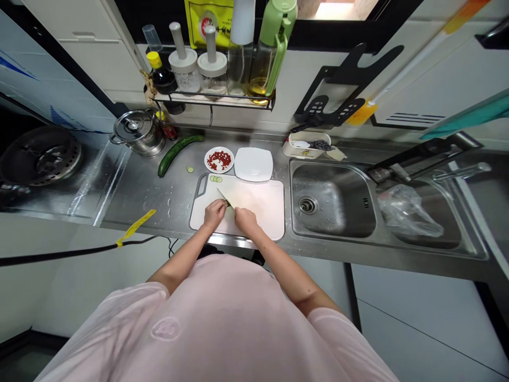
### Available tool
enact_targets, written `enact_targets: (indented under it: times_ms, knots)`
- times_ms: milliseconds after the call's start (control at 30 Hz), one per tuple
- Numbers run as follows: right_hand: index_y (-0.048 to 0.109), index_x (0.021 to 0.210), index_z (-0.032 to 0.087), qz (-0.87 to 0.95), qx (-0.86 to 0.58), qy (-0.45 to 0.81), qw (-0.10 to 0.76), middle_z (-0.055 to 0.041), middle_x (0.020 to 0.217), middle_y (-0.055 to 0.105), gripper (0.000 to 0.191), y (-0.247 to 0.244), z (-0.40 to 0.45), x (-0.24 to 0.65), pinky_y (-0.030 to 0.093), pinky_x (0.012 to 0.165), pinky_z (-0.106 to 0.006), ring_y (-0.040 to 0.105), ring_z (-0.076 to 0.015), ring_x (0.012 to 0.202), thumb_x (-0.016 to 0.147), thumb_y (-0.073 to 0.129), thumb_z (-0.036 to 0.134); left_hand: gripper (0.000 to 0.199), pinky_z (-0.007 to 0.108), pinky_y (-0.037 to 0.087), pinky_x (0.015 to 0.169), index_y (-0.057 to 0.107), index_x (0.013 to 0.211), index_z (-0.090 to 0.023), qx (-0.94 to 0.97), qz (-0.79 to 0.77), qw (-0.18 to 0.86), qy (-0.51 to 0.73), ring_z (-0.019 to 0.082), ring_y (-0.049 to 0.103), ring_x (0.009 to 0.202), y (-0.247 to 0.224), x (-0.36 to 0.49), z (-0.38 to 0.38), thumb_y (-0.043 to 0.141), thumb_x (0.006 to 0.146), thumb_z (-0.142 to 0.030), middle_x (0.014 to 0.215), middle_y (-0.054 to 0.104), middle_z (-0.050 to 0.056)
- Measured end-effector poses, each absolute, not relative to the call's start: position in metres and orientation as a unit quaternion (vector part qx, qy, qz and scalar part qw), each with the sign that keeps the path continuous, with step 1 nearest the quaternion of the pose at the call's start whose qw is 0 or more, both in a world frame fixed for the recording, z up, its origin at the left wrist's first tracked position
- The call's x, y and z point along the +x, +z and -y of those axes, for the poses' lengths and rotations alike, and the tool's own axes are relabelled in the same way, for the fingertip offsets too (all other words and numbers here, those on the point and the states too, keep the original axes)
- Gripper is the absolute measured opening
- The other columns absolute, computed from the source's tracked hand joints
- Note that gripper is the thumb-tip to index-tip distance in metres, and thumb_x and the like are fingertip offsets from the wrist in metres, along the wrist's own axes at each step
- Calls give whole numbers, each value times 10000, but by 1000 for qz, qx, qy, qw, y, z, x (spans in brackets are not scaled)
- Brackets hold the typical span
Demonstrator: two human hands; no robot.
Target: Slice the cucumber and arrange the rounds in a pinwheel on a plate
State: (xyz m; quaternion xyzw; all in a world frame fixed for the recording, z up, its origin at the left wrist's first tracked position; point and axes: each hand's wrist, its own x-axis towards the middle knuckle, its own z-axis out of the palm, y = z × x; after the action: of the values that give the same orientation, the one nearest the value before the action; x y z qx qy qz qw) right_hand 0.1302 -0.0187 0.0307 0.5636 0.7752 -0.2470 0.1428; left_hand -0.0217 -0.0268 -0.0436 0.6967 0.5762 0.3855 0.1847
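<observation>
My right hand [245, 220] is wrapped round the handle of a knife, whose blade [225, 197] points up and left over a white cutting board [266, 207]. Close by on the left, my left hand [215, 213] has its fingers pressed together beside the blade, on a small dark green piece, mostly hidden, which I cannot make out. Several cucumber slices [216, 179] lie at the board's upper left. Behind the board are a plate with chopped red pieces [219, 159] and a bare white square plate [253, 164].
A whole cucumber [175, 153], a single slice [190, 169] and a steel pot [139, 132] are on the left. To the right are a sink [338, 201] and a plastic bag [409, 209]. A bottle rack [214, 98] hangs behind.
</observation>
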Motion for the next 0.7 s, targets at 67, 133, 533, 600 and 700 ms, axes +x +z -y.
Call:
enact_targets:
  times_ms: [67,133,533,600,700]
  knots:
    - [559,1055,174,-775,566,-245,137,-98,1005,656,265,29,17,128,433,766,-268,620,-195,946,895,356,116,165,281,482,797,638,838,-211,698,-574,183,386,146,615,901,-43,-22,27,475,861,-198,927,669,38]
    - [560,1054,176,-776,568,-243,129,-96,1005,657,272,27,16,126,435,771,-272,620,-196,947,891,353,112,165,279,482,797,639,840,-211,699,-573,183,387,145,616,899,-43,-22,27,476,862,-201,924,668,38]
    - [567,1043,165,-767,587,-232,117,-109,999,654,264,26,26,129,437,769,-268,620,-201,944,894,352,125,152,279,479,802,635,836,-205,690,-574,185,401,145,613,889,-44,-23,27,488,866,-231,904,663,42]
    - [563,1047,165,-763,592,-229,128,-113,994,652,260,25,35,135,437,767,-272,621,-202,940,893,357,130,149,278,479,800,634,837,-204,689,-575,187,401,145,613,887,-44,-23,28,491,866,-237,900,663,42]
    - [559,1050,168,-758,594,-231,138,-111,985,652,259,25,46,144,437,760,-279,623,-206,928,881,367,124,142,278,480,811,630,849,-207,686,-579,189,398,145,615,899,-44,-23,28,493,865,-241,919,664,38]
